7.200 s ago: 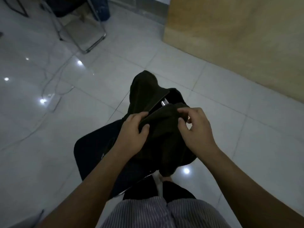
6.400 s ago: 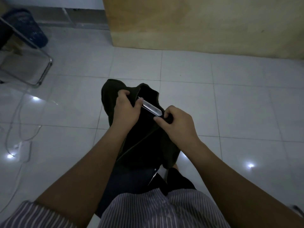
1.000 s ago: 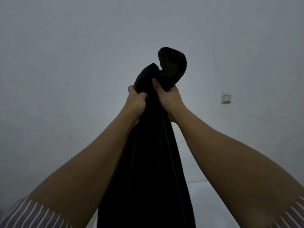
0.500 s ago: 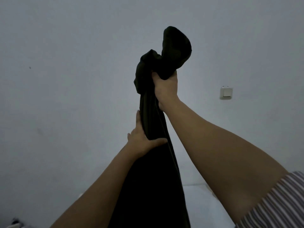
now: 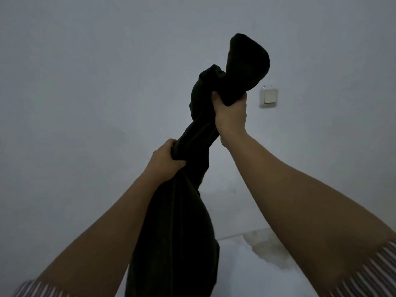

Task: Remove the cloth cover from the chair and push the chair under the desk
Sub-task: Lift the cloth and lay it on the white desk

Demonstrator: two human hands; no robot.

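Observation:
The dark cloth cover (image 5: 188, 228) hangs in front of me as a long bunched strip, held up against the wall. My right hand (image 5: 230, 113) grips it high up, with a loose fold of cloth standing above the fist. My left hand (image 5: 166, 162) is closed around the cloth lower down and to the left. The cloth's lower part drops between my forearms and out of the frame. Neither the chair nor the desk is in view.
A plain pale wall (image 5: 85, 82) fills the view. A white wall switch (image 5: 269, 96) sits just right of my right hand. A strip of pale floor with a stained patch (image 5: 265, 249) shows at the bottom right.
My right hand has stayed high with the cloth. My left hand, loosely on the cloth half a second ago, now grips it tightly lower down. One second ago both hands held it side by side.

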